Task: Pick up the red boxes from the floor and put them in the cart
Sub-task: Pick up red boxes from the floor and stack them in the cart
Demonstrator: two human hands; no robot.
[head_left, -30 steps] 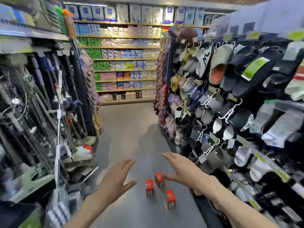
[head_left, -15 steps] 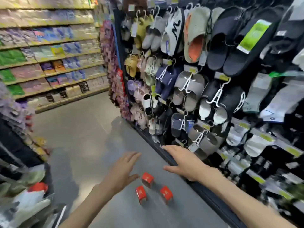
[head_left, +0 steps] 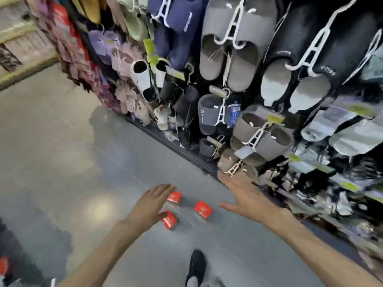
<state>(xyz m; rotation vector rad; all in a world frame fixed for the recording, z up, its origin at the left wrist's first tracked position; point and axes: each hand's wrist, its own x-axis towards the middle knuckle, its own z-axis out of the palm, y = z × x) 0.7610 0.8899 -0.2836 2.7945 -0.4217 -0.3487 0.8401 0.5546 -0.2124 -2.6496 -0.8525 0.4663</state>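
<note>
Three red boxes lie on the grey floor (head_left: 62, 162) of a shop aisle, close together but apart from one another. The far box (head_left: 174, 197) sits just under the tips of the left hand's fingers (head_left: 163, 189); the near box (head_left: 170, 220) lies beside that hand's thumb, partly hidden by it; the third box (head_left: 203, 209) lies in the gap between the two hands, just left of the right thumb. Each box carries a small pale mark on its top face (too blurred to read).

The left hand (head_left: 149, 206) hangs palm down above the boxes, fingers spread and loosely apart, holding nothing. The right hand (head_left: 242, 195) is also open and empty, palm down, fingers splayed toward the foot of the rack; whether either hand touches a box cannot be told.

Beyond the right fingers a dark display rack (head_left: 186, 154) runs along the aisle, hung with slippers on white plastic hangers: a grey pair (head_left: 228, 50), a navy pair (head_left: 176, 27) with white lettering on the strap, and a black pair (head_left: 306, 65) with a small white word near the toe, none of it legible. Yellow-green price tags (head_left: 274, 118) dot the rack, their print unreadable.

Below the hands, a black shoe (head_left: 196, 268) stands on the floor.
</note>
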